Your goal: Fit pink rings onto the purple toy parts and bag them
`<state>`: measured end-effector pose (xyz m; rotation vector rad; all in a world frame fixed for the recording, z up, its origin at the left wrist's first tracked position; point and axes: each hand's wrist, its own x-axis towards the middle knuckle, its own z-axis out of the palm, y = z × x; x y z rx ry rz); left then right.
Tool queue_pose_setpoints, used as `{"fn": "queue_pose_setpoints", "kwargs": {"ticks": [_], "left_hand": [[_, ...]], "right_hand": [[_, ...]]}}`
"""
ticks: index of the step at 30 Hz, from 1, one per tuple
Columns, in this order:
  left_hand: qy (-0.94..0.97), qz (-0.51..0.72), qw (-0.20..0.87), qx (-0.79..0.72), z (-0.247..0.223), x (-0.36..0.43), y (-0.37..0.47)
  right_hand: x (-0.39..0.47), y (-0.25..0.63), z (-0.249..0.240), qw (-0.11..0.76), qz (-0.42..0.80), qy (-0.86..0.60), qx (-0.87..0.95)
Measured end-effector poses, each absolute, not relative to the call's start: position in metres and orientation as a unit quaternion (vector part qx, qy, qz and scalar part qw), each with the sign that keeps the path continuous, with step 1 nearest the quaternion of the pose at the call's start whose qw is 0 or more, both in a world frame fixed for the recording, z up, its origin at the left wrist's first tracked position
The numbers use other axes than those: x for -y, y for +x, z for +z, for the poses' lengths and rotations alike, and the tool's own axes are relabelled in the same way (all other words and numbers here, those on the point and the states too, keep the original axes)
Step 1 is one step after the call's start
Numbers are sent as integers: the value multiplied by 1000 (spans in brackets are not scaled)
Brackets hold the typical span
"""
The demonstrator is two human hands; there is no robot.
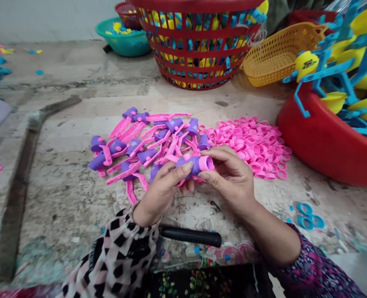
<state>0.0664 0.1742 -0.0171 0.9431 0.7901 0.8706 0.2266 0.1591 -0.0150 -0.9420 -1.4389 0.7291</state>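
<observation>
Between my hands is a purple plastic piece point(193, 166) with pink parts, lying roughly level. My left hand point(167, 182) grips its body, thumb on top. A pink ring point(205, 163) sits around its right end, and my right hand point(233, 176) pinches that ring between thumb and fingers. Just behind my left hand spreads a pile of similar purple pieces with pink arms point(146, 156). To the right of it, beyond my right hand, lies a heap of loose pink rings point(254, 145).
A black handle point(191, 236) lies near the front edge, three blue rings point(305, 222) to the right. A red tub point(322, 145) of yellow-blue pieces stands right; a red basket point(198, 6), yellow basket point(276, 49) and green bowl point(124, 43) stand behind. A long strip point(18, 182) lies left.
</observation>
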Motion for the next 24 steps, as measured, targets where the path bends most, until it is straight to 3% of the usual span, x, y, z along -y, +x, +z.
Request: {"fn": "queue_pose_setpoints", "kwargs": {"ticks": [24], "left_hand": [[417,369,749,-360,-18,-174,69]], "right_hand": [[-158,226,-14,588,323,-421,611]]}}
